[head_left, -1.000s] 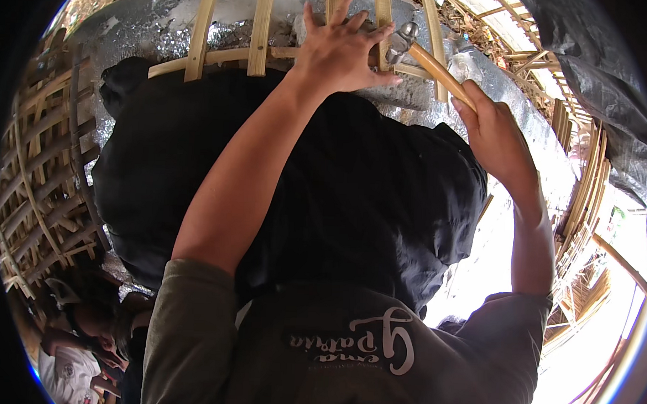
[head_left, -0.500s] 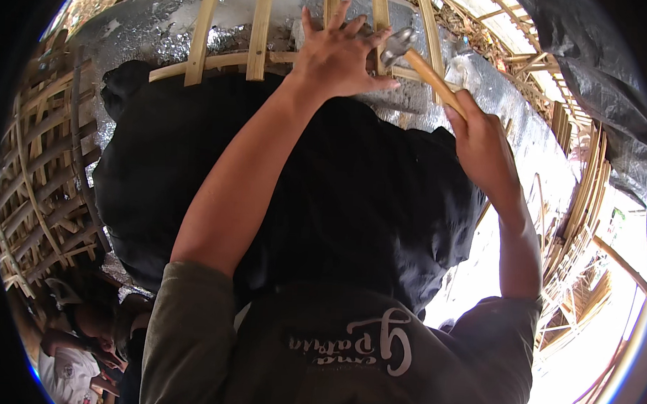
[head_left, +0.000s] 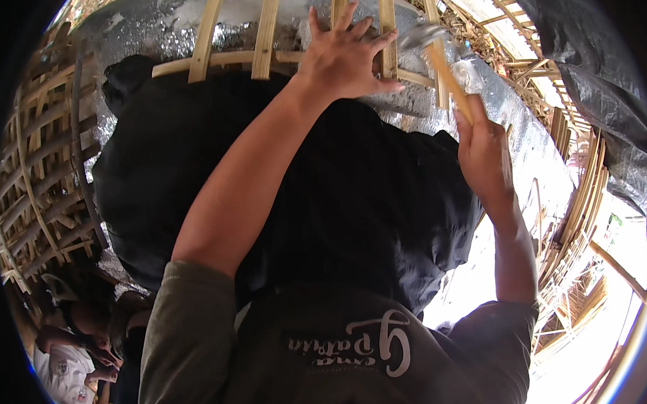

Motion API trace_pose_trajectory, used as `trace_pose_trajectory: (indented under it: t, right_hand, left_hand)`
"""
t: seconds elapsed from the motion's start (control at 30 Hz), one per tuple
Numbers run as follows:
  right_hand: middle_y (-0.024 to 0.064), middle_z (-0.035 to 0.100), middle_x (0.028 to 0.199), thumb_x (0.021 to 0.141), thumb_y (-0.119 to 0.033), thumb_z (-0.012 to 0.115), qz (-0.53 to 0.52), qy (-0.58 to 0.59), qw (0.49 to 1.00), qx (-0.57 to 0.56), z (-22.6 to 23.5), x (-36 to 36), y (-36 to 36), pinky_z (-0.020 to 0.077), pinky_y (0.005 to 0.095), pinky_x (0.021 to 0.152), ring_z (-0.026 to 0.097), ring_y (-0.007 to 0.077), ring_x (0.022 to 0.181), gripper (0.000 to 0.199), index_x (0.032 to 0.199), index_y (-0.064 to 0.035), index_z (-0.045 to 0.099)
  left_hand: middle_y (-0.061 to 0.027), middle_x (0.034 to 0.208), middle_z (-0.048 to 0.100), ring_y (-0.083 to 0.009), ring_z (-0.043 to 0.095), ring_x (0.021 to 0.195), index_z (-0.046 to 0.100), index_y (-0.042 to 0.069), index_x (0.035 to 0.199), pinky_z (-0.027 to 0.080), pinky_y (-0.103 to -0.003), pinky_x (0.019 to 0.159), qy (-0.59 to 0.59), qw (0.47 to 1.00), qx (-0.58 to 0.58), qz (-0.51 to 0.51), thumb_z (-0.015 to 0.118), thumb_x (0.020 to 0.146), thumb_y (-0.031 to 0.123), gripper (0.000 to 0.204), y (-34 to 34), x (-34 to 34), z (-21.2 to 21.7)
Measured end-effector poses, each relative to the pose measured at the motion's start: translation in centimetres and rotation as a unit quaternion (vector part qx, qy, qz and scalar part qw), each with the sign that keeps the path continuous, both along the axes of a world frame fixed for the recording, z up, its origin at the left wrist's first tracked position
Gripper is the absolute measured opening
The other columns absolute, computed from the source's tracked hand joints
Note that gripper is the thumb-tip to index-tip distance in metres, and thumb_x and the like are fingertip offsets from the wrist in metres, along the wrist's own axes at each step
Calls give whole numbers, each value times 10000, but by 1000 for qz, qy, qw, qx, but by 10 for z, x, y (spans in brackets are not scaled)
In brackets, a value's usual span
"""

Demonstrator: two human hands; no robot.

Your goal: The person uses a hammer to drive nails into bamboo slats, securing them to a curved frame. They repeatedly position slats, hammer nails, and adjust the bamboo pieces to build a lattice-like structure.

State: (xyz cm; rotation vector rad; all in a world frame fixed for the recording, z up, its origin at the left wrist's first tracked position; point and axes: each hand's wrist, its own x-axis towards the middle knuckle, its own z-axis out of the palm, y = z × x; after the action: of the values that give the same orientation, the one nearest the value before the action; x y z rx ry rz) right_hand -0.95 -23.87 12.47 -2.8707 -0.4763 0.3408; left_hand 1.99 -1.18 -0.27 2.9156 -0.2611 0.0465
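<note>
My left hand [head_left: 340, 59] lies with fingers spread over the bamboo slats [head_left: 266, 32], palm down, around where one upright slat meets the crosspiece [head_left: 225, 59]. In my right hand [head_left: 484, 154] is a hammer [head_left: 447, 77], gripped by its wooden handle. Its metal head is smeared by motion and hangs to the right of my left fingertips, over or near the rightmost slat [head_left: 437, 49]. A grey block [head_left: 405, 102] shows beneath the crosspiece beside my left thumb. Whether a nail is under my left hand cannot be seen.
Black cloth [head_left: 352, 196] covers my lap. A woven bamboo panel [head_left: 47, 164] stands at the left, and a person in a white shirt [head_left: 64, 371] is at the lower left. Bamboo strips [head_left: 576, 211] and dark plastic sheeting [head_left: 598, 90] are on the right. Shiny silver sheeting [head_left: 151, 32] lies beneath the slats.
The hammer has swung a little up and to the right, away from my left fingers. My left hand and the slats have shifted slightly right in view.
</note>
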Motion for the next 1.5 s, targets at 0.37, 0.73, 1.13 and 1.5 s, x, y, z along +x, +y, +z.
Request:
trace_pose_trajectory:
  t: [0.37,0.73,1.13,1.5]
  right_hand:
    - [260,640,705,1033,-168,550,73,-30,996,-36,-22,4,-17,477,564,563,652,481,710,175,1148,-48,497]
    - [254,659,742,1030,-226,553,-16,7,999,-29,-10,-5,-8,489,601,640,664,483,758,180,1124,-77,513]
    - [71,546,626,1055,-322,576,-175,-3,943,282,18,8,-2,404,309,479,531,208,501,264,1028,-62,545]
    - [-60,379,664,1069,-401,535,-226,164,646,710,-46,13,10,254,211,435,296,28,494,284,999,-128,505]
  left_hand:
    - [-70,1588,427,-313,201,1551,427,377,1540,115,-794,1147,-29,1000,-5,-1,517,796,869,897,1,5,-5]
    - [-124,1565,453,-331,215,1547,475,359,1516,125,-786,1141,-57,997,-43,-3,585,759,857,913,0,-1,-13]
    - [-72,1633,353,-311,154,1564,373,354,1570,64,-743,1188,13,996,-90,-1,382,931,769,762,3,10,-5]
    - [-92,1472,563,-248,263,1538,444,272,1541,180,-607,1214,-44,977,-211,10,396,1089,436,483,22,20,-37]
